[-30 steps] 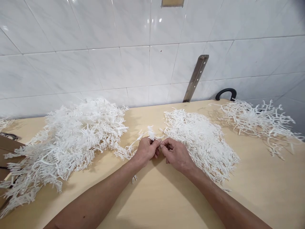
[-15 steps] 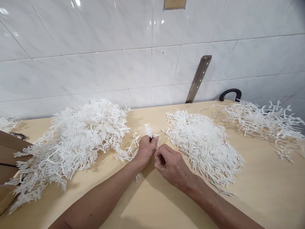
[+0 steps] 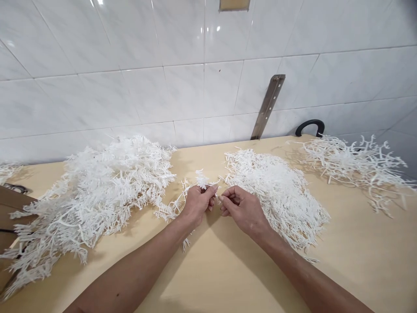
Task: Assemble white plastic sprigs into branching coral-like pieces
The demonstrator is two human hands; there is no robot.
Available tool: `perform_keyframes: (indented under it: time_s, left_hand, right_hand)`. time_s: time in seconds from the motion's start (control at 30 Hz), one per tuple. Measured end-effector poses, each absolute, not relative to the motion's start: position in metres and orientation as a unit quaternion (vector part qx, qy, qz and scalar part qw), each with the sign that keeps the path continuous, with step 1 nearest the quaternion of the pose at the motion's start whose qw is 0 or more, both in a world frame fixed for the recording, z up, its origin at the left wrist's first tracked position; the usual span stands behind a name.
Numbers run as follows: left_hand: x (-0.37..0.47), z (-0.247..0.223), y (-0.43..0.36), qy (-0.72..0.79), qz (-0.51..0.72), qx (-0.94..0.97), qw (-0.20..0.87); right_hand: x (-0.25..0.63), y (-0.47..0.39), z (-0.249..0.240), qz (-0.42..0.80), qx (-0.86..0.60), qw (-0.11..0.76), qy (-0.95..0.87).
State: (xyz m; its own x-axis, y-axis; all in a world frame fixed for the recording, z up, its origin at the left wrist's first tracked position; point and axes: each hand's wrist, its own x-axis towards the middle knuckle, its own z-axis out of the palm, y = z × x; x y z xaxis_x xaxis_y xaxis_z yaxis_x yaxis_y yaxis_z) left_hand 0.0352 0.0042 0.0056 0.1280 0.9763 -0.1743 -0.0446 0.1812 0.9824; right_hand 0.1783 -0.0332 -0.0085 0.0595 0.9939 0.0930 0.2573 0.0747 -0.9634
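My left hand [image 3: 198,203] is closed around a white branching sprig [image 3: 201,179], which looks like plastic. The sprig's feathery tip sticks up above the knuckles, and a thin bit of it shows past the thumb. Close by on the right, my right hand [image 3: 243,209] has thumb and forefinger pinched together; whatever lies between them is too small to make out. Branched white pieces [image 3: 177,202] lie on the table just left of my left hand, partly hidden by it. Right behind my right hand spreads a flat heap of short white sprigs [image 3: 276,191].
A tall heap of white branched sprigs [image 3: 107,187] covers the table's left side. Bare white stems [image 3: 358,163] lie far right, near a black curved handle [image 3: 310,127]. A metal bracket [image 3: 269,106] stands against the tiled wall [image 3: 182,91]. A cardboard box [image 3: 13,206] is at the left edge.
My right hand has risen and turned, its pinched fingertips now level with my left hand's thumb. The sprig in my left hand has tilted slightly. The whole view has shifted a little.
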Motion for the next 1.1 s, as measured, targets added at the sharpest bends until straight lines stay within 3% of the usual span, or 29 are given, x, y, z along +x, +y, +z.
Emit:
perform_keyframes:
  time_s: [0.53, 0.8, 0.97, 1.1]
  left_hand:
    - [0.044, 0.007, -0.005, 0.509, 0.442, 0.488, 0.555]
    - [0.044, 0.009, -0.003, 0.552, 0.424, 0.508, 0.507]
    - [0.035, 0.013, 0.001, 0.530, 0.412, 0.521, 0.527]
    - [0.035, 0.011, 0.002, 0.522, 0.394, 0.532, 0.538]
  right_hand:
    - [0.174, -0.034, -0.012, 0.104, -0.559, 0.411, -0.713]
    - [0.172, -0.036, -0.008, 0.114, -0.518, 0.415, -0.739]
    - [0.155, -0.050, 0.004, 0.136, -0.397, 0.442, -0.793]
    - [0.173, -0.045, 0.016, 0.121, -0.454, 0.478, -0.742]
